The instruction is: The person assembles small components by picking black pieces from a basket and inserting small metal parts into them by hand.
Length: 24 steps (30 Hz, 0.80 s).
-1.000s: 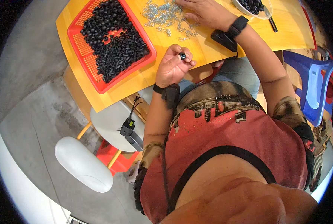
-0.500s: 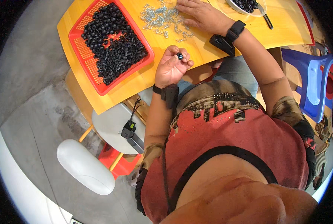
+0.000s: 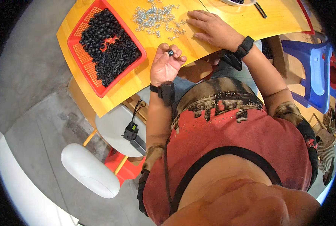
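Between the thumb and fingers of my left hand (image 3: 167, 67) is a small black plastic piece (image 3: 170, 53), round with a hole in its end. That hand is raised, palm up, over the near edge of the yellow table (image 3: 145, 83). My right hand (image 3: 220, 32) lies palm down on the table with its fingers stretched out, beside a loose heap of small silvery screws (image 3: 156, 19). Nothing shows in the right hand, though its underside is hidden. To the left, a red plastic basket (image 3: 138, 62) holds many black plastic pieces (image 3: 111, 52).
A bowl (image 3: 240, 3) with black pieces is cut off at the top edge, with a black pen-like tool (image 3: 260, 10) near it. A blue plastic chair (image 3: 313, 75) stands at the right. At the left are a white stool (image 3: 113, 128) and a black device with cables (image 3: 131, 132).
My right hand has drawn back from the screws, toward me and to the right. My left hand still holds the black piece. The whole view has shifted slightly.
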Tool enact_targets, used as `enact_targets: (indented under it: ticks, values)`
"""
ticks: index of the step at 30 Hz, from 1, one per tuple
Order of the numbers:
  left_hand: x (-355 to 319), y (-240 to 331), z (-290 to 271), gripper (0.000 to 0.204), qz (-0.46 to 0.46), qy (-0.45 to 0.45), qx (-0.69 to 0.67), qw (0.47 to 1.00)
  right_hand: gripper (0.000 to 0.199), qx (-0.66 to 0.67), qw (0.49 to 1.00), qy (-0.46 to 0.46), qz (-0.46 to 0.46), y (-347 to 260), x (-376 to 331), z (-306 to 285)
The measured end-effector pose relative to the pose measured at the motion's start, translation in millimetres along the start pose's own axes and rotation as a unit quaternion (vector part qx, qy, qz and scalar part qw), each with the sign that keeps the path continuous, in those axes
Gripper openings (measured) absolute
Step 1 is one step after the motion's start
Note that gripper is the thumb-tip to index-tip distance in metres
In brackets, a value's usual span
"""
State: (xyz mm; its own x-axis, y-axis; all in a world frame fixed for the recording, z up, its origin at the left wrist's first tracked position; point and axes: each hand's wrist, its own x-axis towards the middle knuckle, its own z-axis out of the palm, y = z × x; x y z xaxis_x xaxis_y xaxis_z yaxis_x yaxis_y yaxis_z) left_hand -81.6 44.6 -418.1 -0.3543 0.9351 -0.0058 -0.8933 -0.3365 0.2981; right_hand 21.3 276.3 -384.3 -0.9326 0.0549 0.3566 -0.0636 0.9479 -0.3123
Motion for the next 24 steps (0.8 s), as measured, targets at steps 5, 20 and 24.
enact_targets:
  ticks: [5, 20, 24]
  values:
    - [-1, 1, -3, 0.018, 0.001, -0.004, 0.008, 1.0, 0.044, 0.052, 0.996, -0.06, 0.046, -2, 1, -14]
    - [-5, 6, -16, 0.019, 0.019, 0.004, -0.008, 1.0, 0.031, 0.017, 0.998, 0.033, 0.05, -10, -23, 9]
    - [-3, 9, -26, 0.019, 0.029, 0.008, -0.001, 1.0, 0.039, 0.016, 0.997, 0.033, 0.063, -7, -28, 24]
